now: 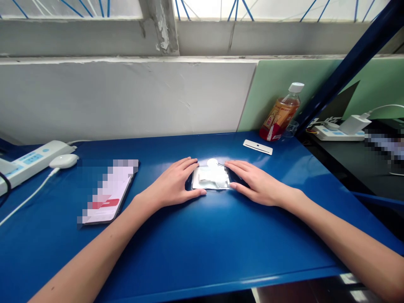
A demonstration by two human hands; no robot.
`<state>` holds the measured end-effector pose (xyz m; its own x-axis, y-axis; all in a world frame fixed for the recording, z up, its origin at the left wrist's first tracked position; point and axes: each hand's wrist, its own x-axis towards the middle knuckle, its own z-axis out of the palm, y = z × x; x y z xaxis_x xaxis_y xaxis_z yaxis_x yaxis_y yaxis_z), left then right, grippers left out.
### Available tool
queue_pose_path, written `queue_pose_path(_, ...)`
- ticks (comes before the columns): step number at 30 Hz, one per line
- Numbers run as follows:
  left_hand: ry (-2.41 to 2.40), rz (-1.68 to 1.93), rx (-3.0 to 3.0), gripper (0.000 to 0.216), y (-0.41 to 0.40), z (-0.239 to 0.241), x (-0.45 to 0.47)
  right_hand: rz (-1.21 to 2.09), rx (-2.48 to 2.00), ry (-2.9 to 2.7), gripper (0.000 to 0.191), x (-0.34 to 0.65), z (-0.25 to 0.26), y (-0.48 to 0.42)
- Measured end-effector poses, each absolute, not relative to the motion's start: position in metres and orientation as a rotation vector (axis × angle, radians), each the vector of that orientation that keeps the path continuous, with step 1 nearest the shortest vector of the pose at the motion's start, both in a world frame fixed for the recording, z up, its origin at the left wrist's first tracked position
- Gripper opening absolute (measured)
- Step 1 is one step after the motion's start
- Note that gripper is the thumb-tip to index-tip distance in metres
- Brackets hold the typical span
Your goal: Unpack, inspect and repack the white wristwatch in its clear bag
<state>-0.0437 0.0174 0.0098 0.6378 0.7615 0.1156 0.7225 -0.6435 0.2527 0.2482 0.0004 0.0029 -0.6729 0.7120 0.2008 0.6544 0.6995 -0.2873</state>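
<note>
A small, shiny clear packet [211, 177] with something white inside lies flat on the blue table [202, 244]. Its exact contents cannot be made out because of the glare. My left hand [176, 183] rests at the packet's left edge, fingers stretched forward and thumb apart along its near corner. On the opposite side, my right hand [257, 181] lies with its fingertips at the right edge, thumb also spread. Both hands are open and frame the packet without gripping it.
A phone [110, 193] with a lit screen lies to the left. Beyond it are a white power strip [38, 162] and a round white charger [64, 160] with a cable. At the back right stand a drink bottle [280, 113] and a flat white strip [258, 147].
</note>
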Motion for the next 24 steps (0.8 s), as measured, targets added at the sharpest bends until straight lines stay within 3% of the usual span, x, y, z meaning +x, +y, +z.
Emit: queue_pose_path(24, 1.213, 0.274, 2.666, 0.088, 0.0166, 0.0089, -0.0442, 0.541, -1.161, -2.543, 0.068, 0.2494, 0.0115, 0.0004)
